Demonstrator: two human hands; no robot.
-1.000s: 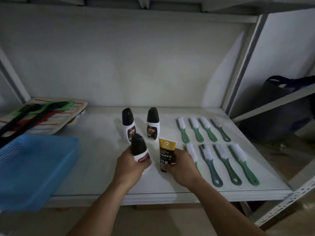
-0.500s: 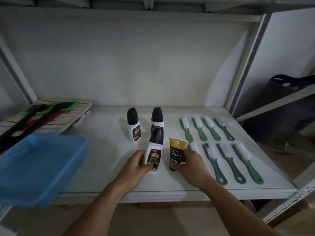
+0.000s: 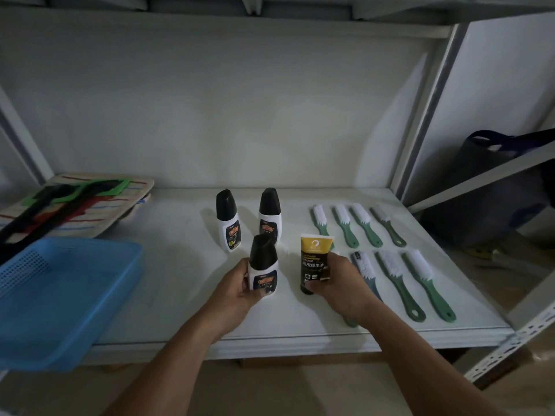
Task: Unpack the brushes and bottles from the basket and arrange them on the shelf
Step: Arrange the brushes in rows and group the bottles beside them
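The blue basket (image 3: 60, 298), well left of the fingers, looks emptied. The black-capped bottle (image 3: 263, 271), tilted a second ago, has been stood upright on the shelf (image 3: 180, 265), the left hand (image 3: 237, 291) gripping it. The yellow-topped tube (image 3: 315, 262) is clasped by the right hand (image 3: 339, 283), unmoved. Only final alignment seems left.

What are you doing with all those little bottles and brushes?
A person is lining things up on a white shelf. The left hand holds a white bottle with a black cap, and the right hand holds a gold and black tube, both upright near the front. Two more bottles stand behind them. Green brushes lie in two rows on the right. The blue basket on the left looks empty.
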